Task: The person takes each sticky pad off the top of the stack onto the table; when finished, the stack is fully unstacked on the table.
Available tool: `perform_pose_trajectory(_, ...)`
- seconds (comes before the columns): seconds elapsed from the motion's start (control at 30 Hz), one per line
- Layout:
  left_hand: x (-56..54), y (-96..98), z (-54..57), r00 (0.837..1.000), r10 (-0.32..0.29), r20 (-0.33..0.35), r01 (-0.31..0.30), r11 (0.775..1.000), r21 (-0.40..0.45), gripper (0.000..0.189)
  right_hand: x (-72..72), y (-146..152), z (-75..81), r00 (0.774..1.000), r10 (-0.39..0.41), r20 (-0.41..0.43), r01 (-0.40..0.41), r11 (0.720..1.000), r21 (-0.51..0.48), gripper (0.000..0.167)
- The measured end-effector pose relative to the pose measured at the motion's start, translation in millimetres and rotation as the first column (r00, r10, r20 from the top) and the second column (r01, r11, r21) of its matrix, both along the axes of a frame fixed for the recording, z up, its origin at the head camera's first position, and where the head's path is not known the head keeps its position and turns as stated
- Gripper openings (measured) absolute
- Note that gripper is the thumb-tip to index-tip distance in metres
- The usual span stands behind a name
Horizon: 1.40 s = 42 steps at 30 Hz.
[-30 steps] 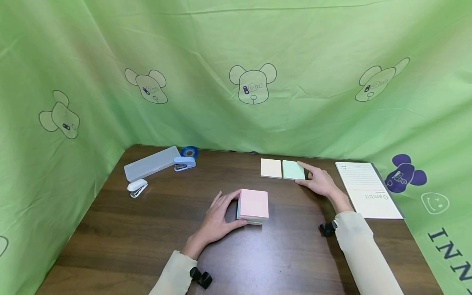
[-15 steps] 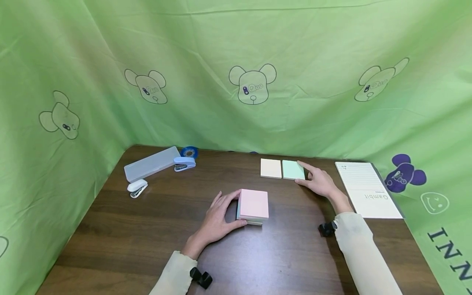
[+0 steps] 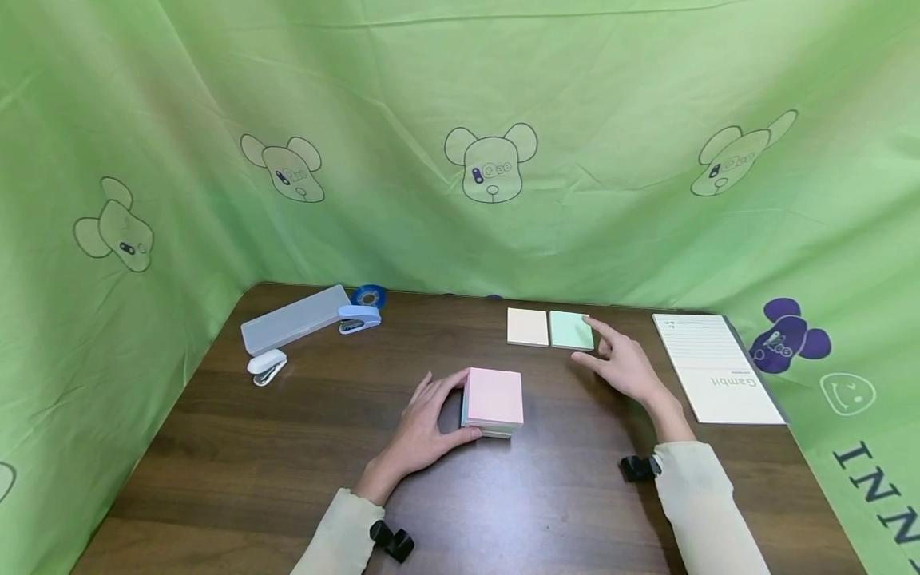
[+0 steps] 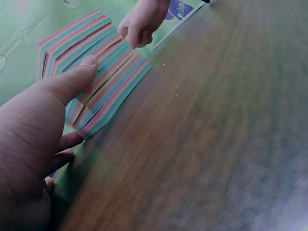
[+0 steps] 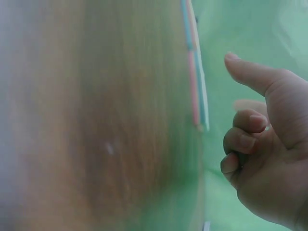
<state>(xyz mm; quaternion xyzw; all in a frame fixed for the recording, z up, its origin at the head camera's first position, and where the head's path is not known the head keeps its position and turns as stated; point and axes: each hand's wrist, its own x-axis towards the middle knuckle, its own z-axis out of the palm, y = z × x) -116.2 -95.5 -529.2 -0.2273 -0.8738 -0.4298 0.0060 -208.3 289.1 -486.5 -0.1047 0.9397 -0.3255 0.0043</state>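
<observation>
My left hand [image 3: 424, 427] grips the left side of a stack of sticky note pads [image 3: 493, 398], pink on top, thumb at the near side and fingers at the far side. The left wrist view shows that thumb against the striped layers of the stack [image 4: 110, 82]. Behind it, a cream sticky note pad [image 3: 528, 327] and a mint green pad [image 3: 569, 330] lie side by side. My right hand [image 3: 624, 363] hovers at the green pad's right edge, thumb and index finger spread. In the right wrist view the right hand [image 5: 269, 130] holds nothing, its other fingers curled.
At the back left lie a pale pencil case [image 3: 296, 319], a blue stapler [image 3: 359, 318], a white stapler [image 3: 267, 366] and a blue tape roll [image 3: 370, 296]. A notepad [image 3: 719, 369] lies at the right edge. Green cloth [image 3: 402, 239] hangs behind the table.
My right hand has drawn back slightly toward me and lifted off the green pad, its thumb now apart from it. The left hand and the stack have stayed put.
</observation>
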Motion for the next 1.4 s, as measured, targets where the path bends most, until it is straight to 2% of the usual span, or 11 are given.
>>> perform_pose_trajectory(0.2,-1.1,-0.9,-1.6,1.000,-0.002,0.016,0.002,1.000,0.005,0.095,18.5,-16.7,5.5,0.998,-0.016,-0.058,0.012,0.998,-0.064,0.067)
perform_pose_trajectory(0.5,-1.1,-1.4,-1.3,1.000,-0.005,0.016,0.005,1.000,-0.005,0.096,39.9,-43.4,14.5,0.995,0.010,-0.095,-0.024,0.990,-0.141,0.058)
perform_pose_trajectory(0.83,-1.9,-1.5,-1.0,1.000,-0.008,0.012,0.008,1.000,-0.001,0.096,54.5,-67.2,25.9,0.983,0.128,-0.134,-0.149,0.977,-0.153,0.054)
perform_pose_trajectory(1.17,-0.5,-1.0,-2.0,1.000,-0.001,0.009,0.001,1.000,-0.004,0.095,69.9,-89.8,23.0,0.961,0.252,-0.116,-0.263,0.961,-0.082,0.072)
perform_pose_trajectory(1.4,-1.0,-1.5,-3.1,1.000,-0.005,0.024,0.005,1.000,-0.014,0.095,76.9,-99.9,20.2,0.961,0.257,-0.101,-0.259,0.966,-0.008,0.087)
